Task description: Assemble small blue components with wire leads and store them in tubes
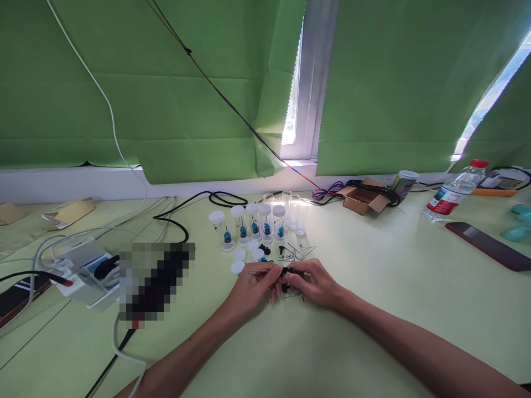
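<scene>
My left hand [258,281] and my right hand [316,283] meet over the table, fingers closed in a pinch. Between their fingertips is a small black part [286,271], its exact kind too small to tell. A thin metal rod [256,272] shows at my left hand. Below the fingers lie another small black piece [285,288] and some clear plastic [274,298], partly hidden. Just beyond stand several capped clear tubes [253,222] with blue parts inside. White round caps [240,255], loose black pieces [265,250] and a pile of thin metal rods [297,253] lie nearby.
Uncapped clear tubes [301,218] stand at the back. To the left are a white power strip [89,293] and tangled cables. An open cardboard box [363,199], a can [404,185], a water bottle [452,193] and a dark phone [487,246] are on the right.
</scene>
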Action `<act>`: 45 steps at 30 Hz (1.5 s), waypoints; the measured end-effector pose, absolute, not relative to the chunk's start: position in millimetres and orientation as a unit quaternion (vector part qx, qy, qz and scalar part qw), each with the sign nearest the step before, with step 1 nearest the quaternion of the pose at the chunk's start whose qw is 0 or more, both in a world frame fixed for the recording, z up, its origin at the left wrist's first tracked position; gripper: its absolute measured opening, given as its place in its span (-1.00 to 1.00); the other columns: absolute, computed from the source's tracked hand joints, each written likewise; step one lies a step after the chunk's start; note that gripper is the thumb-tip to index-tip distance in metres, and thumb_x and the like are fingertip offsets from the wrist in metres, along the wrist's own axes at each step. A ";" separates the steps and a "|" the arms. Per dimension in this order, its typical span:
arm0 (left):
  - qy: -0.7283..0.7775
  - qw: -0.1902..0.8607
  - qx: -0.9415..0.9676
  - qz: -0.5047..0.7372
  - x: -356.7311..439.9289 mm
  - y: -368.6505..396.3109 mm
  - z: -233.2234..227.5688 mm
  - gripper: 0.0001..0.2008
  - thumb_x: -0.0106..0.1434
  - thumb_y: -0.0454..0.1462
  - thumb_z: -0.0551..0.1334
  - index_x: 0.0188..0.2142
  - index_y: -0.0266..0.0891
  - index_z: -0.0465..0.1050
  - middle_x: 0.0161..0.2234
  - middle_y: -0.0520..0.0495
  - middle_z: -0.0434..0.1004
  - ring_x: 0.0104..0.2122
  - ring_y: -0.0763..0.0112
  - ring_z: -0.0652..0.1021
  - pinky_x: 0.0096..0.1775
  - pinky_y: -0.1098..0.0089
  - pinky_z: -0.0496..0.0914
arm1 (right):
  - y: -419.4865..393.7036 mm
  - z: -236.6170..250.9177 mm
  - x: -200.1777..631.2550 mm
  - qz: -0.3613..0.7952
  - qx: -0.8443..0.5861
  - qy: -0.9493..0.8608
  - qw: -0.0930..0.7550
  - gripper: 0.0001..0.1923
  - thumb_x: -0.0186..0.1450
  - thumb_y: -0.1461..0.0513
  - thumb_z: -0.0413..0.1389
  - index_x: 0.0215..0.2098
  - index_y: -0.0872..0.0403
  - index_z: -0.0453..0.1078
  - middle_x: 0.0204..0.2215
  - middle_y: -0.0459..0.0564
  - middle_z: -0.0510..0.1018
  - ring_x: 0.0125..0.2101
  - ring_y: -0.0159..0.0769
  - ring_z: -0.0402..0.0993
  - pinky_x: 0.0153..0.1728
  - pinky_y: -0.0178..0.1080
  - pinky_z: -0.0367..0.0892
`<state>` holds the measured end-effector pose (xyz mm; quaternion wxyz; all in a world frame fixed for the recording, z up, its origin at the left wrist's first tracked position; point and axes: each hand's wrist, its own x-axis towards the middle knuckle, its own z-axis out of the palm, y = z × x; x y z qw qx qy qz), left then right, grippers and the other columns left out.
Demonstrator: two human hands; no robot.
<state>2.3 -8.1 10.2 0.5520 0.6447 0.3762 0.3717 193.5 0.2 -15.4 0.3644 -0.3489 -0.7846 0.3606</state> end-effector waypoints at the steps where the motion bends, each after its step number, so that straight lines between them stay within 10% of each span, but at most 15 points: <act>1: 0.377 0.557 0.637 0.376 2.6 -7.9 9.9 -0.59 0.31 -0.06 0.16 -0.54 -0.30 0.44 -0.61 -0.03 0.43 -0.59 0.45 0.40 -0.46 0.43 0.29 | 0.3 -15.1 193.2 0.361 -0.347 -0.785 0.366 -0.61 0.40 0.10 -0.04 -0.49 0.13 0.35 -0.59 -0.12 0.39 -0.54 -0.43 0.23 -0.47 -0.36 0.20; 19: 0.388 0.602 0.506 0.481 4.2 -8.3 6.1 -0.66 0.25 -0.12 0.25 -0.53 -0.34 0.46 -0.56 -0.05 0.45 -0.57 0.48 0.43 -0.49 0.44 0.33 | -0.6 -15.4 191.0 0.328 -0.364 -0.758 0.430 -0.72 0.42 0.16 -0.07 -0.25 0.09 0.43 -0.53 -0.09 0.53 -0.47 -0.37 0.42 -0.32 -0.30 0.34; 33: 0.406 0.517 0.596 0.461 3.4 -12.6 12.8 -0.64 0.25 -0.11 0.23 -0.59 -0.29 0.38 -0.64 0.04 0.35 -0.64 0.52 0.35 -0.53 0.45 0.24 | -4.8 -13.4 187.0 0.187 -0.277 -0.807 0.486 -0.72 0.32 0.25 0.14 0.01 0.02 0.38 -0.17 0.08 0.49 -0.17 -0.24 0.44 -0.17 -0.19 0.43; 45: 0.423 0.369 0.706 0.431 4.5 -19.7 6.4 -0.70 0.30 -0.18 0.16 -0.53 -0.26 0.36 -0.57 0.04 0.33 -0.53 0.49 0.34 -0.44 0.45 0.26 | -3.1 -18.7 186.1 0.127 -0.241 -0.823 0.499 -0.79 0.39 0.32 0.02 -0.03 0.03 0.36 -0.24 0.06 0.49 -0.26 -0.29 0.45 -0.25 -0.24 0.46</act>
